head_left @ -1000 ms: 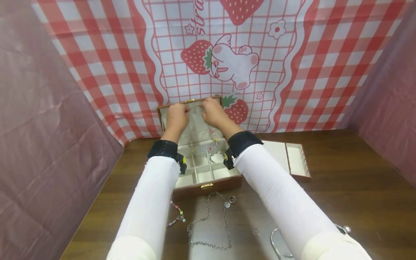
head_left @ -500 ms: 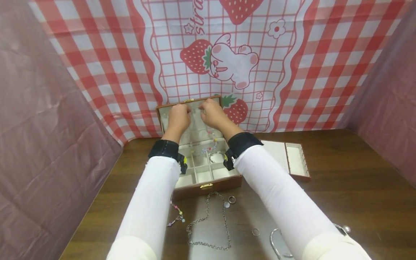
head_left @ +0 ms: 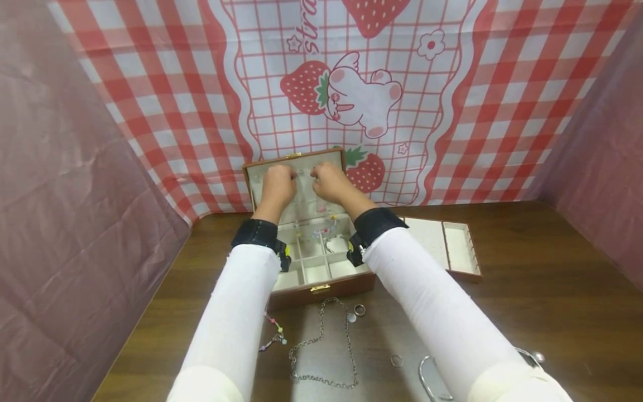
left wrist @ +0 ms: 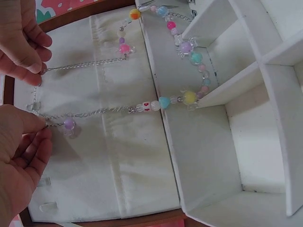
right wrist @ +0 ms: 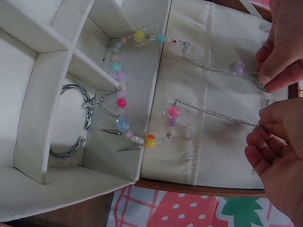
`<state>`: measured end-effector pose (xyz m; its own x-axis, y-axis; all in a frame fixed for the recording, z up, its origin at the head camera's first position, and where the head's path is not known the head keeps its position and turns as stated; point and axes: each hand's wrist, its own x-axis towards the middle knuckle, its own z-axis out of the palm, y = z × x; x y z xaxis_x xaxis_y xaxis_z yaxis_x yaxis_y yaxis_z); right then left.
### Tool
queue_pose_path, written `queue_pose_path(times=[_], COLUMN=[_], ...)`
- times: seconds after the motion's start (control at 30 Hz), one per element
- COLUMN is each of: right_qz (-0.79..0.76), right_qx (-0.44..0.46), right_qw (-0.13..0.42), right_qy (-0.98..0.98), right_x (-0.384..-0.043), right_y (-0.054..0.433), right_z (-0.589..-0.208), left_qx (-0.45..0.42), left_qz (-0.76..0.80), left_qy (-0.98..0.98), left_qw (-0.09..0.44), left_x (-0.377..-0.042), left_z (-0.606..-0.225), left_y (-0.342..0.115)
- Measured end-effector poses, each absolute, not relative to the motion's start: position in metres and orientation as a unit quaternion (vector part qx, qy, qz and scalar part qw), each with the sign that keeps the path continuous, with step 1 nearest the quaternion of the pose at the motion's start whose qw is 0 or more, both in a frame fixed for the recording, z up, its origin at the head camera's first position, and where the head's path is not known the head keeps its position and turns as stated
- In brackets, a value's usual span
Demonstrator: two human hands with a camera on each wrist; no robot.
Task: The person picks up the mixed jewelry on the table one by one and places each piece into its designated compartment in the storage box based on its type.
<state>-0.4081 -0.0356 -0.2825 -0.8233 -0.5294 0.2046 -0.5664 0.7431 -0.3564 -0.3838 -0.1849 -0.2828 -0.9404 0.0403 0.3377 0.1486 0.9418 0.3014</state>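
Observation:
A beaded necklace [left wrist: 164,102] with pastel beads and silver chain ends hangs across the lid's pale lining. My left hand [head_left: 278,184] pinches one chain end near a purple bead [left wrist: 69,124]; my right hand [head_left: 331,180] pinches the other. Both hands are side by side before the upright lid [right wrist: 222,156], close to its small clear hooks [left wrist: 48,206]. The necklace's lower loop drapes into the back compartments of the jewelry box [head_left: 346,286]. Two silver spikes dangle from the loop. A twisted silver cuff bracelet [right wrist: 71,150] lies in one compartment.
On the table in front lie a silver chain necklace [head_left: 321,379], two rings [head_left: 359,310], a beaded bracelet [head_left: 278,329] and a curved silver piece [head_left: 426,375]. A divided tray [head_left: 462,248] stands right of the box. A checked strawberry cloth [head_left: 351,95] hangs behind the lid.
Both hands have come down slightly along the lid while keeping hold of the chain ends. The bead strand has sunk a little with them. Things on the table have stayed put.

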Motion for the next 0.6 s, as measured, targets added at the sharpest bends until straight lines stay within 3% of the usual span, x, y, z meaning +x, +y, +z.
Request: queue_pose_path(times=[0.37, 0.6], right_qz=[0.226, 0.24], right_qx=[0.303, 0.301], right_qw=[0.026, 0.014], right_qy=[-0.926, -0.923], right_x=[-0.411, -0.409], right_y=[-0.029, -0.026], right_z=[-0.291, -0.294], left_qx=[-0.056, -0.043], left_qz=[-0.172, -0.178], left_qy=[-0.965, -0.974], left_qw=[0.191, 0.133], left_x=[-0.38, -0.375], left_z=[-0.297, -0.307], left_y=[-0.191, -0.198])
